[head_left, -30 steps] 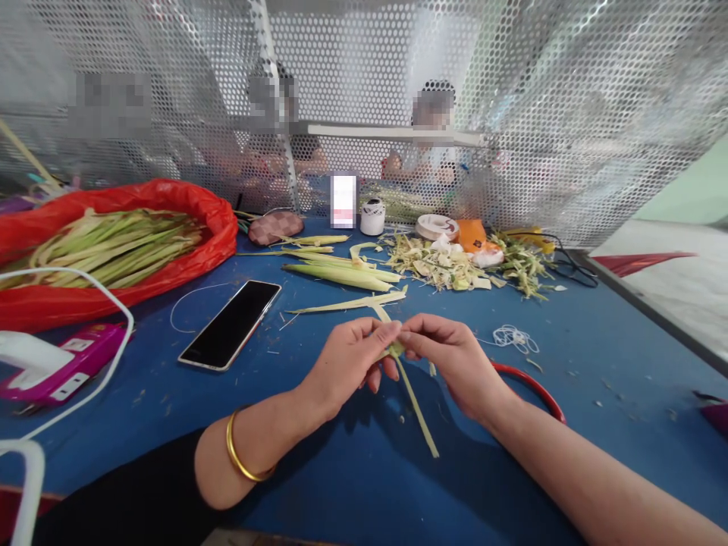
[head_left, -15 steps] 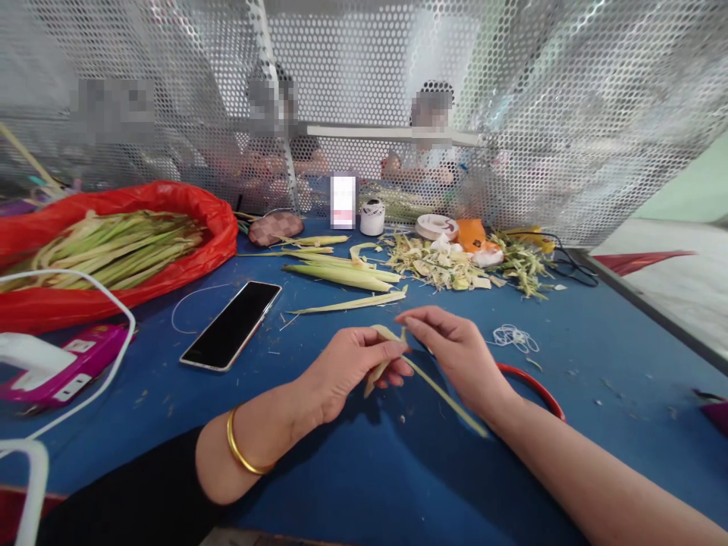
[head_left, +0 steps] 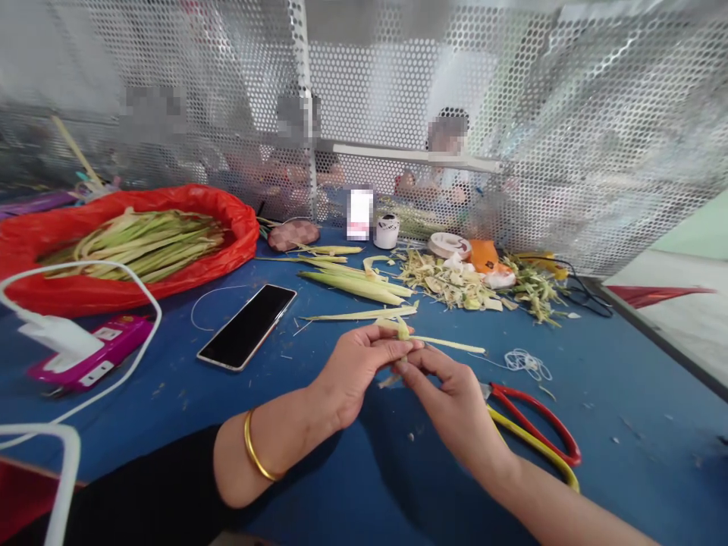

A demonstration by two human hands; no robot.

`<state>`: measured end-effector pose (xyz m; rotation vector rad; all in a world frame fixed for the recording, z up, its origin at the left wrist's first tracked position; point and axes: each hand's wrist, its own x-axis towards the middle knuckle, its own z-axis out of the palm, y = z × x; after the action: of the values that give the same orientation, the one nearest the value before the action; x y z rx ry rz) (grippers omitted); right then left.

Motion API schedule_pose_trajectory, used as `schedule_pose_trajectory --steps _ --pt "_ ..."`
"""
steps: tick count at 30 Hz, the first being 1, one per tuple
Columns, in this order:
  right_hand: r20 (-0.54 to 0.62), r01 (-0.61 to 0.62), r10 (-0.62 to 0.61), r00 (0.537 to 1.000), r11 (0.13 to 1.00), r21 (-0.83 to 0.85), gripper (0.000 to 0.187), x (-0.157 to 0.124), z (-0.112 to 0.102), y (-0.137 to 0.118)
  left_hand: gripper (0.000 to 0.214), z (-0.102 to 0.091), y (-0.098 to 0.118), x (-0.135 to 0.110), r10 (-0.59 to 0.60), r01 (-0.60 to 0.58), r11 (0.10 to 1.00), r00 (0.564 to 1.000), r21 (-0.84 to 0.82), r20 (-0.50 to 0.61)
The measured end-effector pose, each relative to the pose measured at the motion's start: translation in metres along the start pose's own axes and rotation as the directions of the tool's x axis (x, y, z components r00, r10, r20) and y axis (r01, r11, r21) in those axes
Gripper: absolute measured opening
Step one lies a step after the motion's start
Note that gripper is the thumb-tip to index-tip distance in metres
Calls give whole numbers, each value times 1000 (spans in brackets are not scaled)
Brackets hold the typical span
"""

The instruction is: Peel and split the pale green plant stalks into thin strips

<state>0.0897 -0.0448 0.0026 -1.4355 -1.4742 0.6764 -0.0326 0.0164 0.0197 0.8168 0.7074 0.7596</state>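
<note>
A pale green folded leaf (head_left: 401, 328) is pinched in my left hand (head_left: 364, 360), which wears a gold bangle on its wrist. From the fold, a thin pale stem (head_left: 449, 345) sticks out to the right. My right hand (head_left: 444, 387) closes its thumb and fingers on the lower part of the same leaf, against the left fingertips. The fingers hide most of the held part. Beside my right wrist lie scissors (head_left: 535, 425) with one red and one yellow handle, the blades mostly covered by the hand.
On the blue table (head_left: 318, 493) lie a phone (head_left: 247, 326), leaf strips (head_left: 353, 284), leaf scraps (head_left: 447, 280) and tangled white thread (head_left: 528, 364). A red bag (head_left: 239, 243) of long leaves and a purple power strip (head_left: 94, 356) stand left. Behind a perforated screen (head_left: 369, 83) people sit.
The stem has swung from pointing down-right to pointing right. My right hand has dropped from above the leaf to below it, beside the left fingers. More of the scissors shows.
</note>
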Motion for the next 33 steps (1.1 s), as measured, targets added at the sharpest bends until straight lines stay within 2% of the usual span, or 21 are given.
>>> schedule_pose_trajectory --steps 3,10,16,22,28,31,33 --pt "36 31 -32 999 999 29 22 -2 -3 1 24 0 0 1 0 1 1000 1000 30 -11" --pt "109 13 -24 994 995 100 22 -3 -8 -2 22 -4 -2 4 44 -43 996 999 73 -24" --pt "139 42 -55 989 994 99 22 -2 -9 -4 17 -4 0 4 60 -59 994 998 87 -14" --pt "171 60 -69 983 996 59 23 -3 -11 -4 16 -5 1 4 50 -49 996 999 71 -13" --pt "197 129 -129 972 992 14 24 -4 -9 -7 14 -5 2 4 34 -33 997 999 74 -20" --pt "209 192 -175 962 979 -63 22 -6 -13 -9 15 -6 3 4 29 -29 998 999 60 -14" --pt "141 269 -246 959 946 -182 20 -4 -20 -10 16 -8 4 5 31 -30 998 999 47 -13"
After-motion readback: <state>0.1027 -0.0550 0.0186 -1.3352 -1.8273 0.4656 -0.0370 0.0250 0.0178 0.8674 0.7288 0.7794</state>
